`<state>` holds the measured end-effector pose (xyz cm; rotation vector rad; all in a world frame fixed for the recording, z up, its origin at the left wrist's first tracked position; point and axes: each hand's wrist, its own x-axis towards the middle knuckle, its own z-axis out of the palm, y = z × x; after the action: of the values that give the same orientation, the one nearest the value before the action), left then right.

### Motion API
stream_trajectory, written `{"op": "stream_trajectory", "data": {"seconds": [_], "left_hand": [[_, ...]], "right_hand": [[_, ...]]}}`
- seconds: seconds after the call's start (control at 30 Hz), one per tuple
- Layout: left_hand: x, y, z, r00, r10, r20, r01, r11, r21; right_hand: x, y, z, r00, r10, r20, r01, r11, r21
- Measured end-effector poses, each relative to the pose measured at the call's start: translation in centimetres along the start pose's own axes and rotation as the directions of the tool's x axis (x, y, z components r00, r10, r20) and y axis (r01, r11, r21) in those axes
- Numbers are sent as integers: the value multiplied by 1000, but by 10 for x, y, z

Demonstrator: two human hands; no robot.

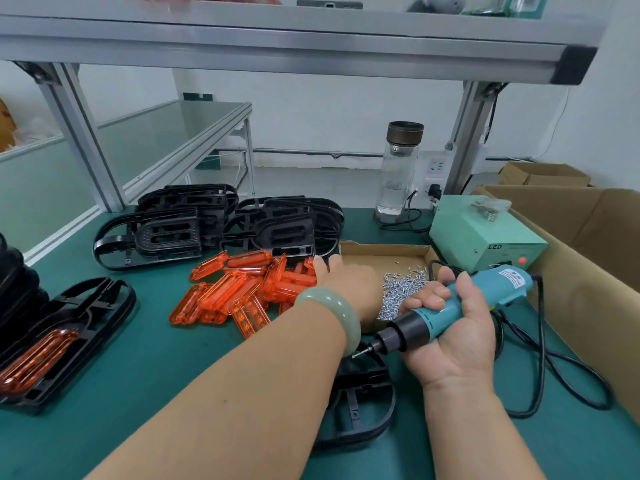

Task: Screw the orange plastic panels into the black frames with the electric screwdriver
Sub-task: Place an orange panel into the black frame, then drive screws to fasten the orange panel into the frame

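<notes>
A heap of several orange plastic panels (239, 289) lies mid-table. My left hand (346, 282) reaches over its right edge, fingers extended onto the panels; whether it grasps one is hidden. My right hand (450, 327) grips the teal electric screwdriver (460, 306), its bit pointing down-left above a black frame (363, 403) that lies partly under my left forearm. More black frames (221, 223) are stacked at the back. At the left, a black frame (65, 337) holds an orange panel (38, 358).
A shallow cardboard tray (381, 252) holds a pile of small screws (401, 292). A green power unit (485, 233) and glass bottle (398, 168) stand behind it. Large cardboard boxes (581, 244) line the right edge. The screwdriver's black cable (540, 358) loops on the green mat.
</notes>
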<state>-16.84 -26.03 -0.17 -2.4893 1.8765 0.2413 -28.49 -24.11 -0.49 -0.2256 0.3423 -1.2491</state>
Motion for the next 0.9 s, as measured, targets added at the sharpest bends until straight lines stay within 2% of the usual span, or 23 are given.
{"op": "stream_trajectory", "data": {"seconds": [0.13, 0.23, 0.3, 0.4, 0.5, 0.57, 0.7, 0.8, 0.9], "left_hand": [[-1, -2, 0, 985, -25, -170, 20, 999, -34], [-5, -6, 1, 963, -39, -267, 6, 992, -123], [-7, -10, -1, 943, -24, -331, -55, 973, -226], [-12, -17, -5, 922, 20, -388, -201, 878, -434], [-18, -19, -11, 917, 26, -398, -244, 827, -506], [-24, -20, -17, 912, -65, -405, -230, 736, -637], [-45, -31, -25, 916, -260, -305, -181, 409, -894], [-70, -49, -22, 918, -302, -258, -162, 308, -937], [-96, -68, -11, 937, -282, -205, -148, 212, -966]], "right_hand": [[0, 1, 0, 1000, -1, 7, 1, 1000, -3], [-1, 1, 1, 1000, 0, 9, 0, 1000, -5], [-1, 1, 1, 1000, -3, 5, 3, 1000, 1], [-2, 1, 2, 1000, -9, -1, 9, 1000, -5], [-3, 2, 2, 1000, -12, -13, 12, 1000, -11], [-3, 3, 2, 1000, -15, -14, 14, 1000, -15], [-3, 4, 2, 1000, -12, 3, 12, 1000, -3], [-4, 3, 2, 1000, -21, 9, 21, 1000, 21], [-5, 3, 4, 999, -47, 9, 47, 999, 20]]}}
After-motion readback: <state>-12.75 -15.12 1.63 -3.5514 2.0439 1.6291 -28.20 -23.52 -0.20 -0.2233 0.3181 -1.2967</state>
